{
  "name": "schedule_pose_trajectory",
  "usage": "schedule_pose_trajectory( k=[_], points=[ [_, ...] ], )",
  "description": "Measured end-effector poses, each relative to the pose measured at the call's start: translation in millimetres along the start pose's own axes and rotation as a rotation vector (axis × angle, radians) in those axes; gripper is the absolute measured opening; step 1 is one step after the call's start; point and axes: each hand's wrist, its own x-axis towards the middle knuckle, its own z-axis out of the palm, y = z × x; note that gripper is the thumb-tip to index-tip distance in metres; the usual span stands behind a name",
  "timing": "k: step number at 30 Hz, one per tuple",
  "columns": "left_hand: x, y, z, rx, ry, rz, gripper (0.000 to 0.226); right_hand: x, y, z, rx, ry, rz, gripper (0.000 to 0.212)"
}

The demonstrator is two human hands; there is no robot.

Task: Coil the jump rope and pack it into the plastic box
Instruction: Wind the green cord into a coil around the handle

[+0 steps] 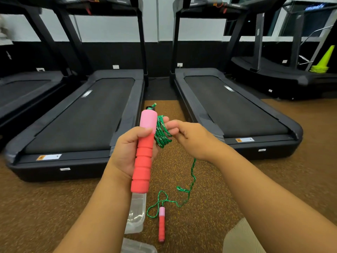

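Left hand (127, 152) clamped on the upper handle (144, 152), right hand (189, 137) pinching green rope (162, 133) coils beside it (second handle (161, 223) on the floor by the plastic box (135, 214)): loops likely slipping off if the pinch slackens.

- My left hand (127, 152) is bare: no glove, no ring, no watch at the wrist.
- Behind it, my left forearm (94, 207) is uncovered all the way to the lower edge of view; no sleeve shows.
- My right hand (193, 139) is bare too, with short, unpainted nails.
- My right forearm (264, 189) is likewise sleeveless.
- Below my right forearm, ribbed beige fabric (240, 238) covers part of me.
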Motion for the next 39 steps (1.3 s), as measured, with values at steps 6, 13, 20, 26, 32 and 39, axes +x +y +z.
schedule_pose_trajectory(
  k=[6, 13, 20, 26, 32, 39],
  points=[
    [2, 7, 0, -0.129, -0.121, 0.077, 0.070, -7, 5, 11, -0.038, -0.024, 0.005, 0.017],
    [7, 16, -7, -0.153, -0.023, 0.113, 0.059, -12, 5, 23, -0.077, -0.067, -0.032, 0.031],
    [3, 17, -9, -0.149, -0.090, 0.079, 0.051, -18, 6, 30, -0.062, -0.050, -0.029, 0.038],
    [3, 11, -8, -0.112, -0.095, 0.042, 0.046, -21, 4, 29, 0.105, 0.009, -0.008, 0.045],
    [4, 1, -2, -0.068, -0.036, -0.005, 0.055, -14, -3, 20, 0.424, 0.264, -0.013, 0.036],
    [5, 1, 0, -0.091, -0.064, -0.050, 0.057, -12, -5, 12, 0.314, 0.391, -0.009, 0.013]
  ],
)
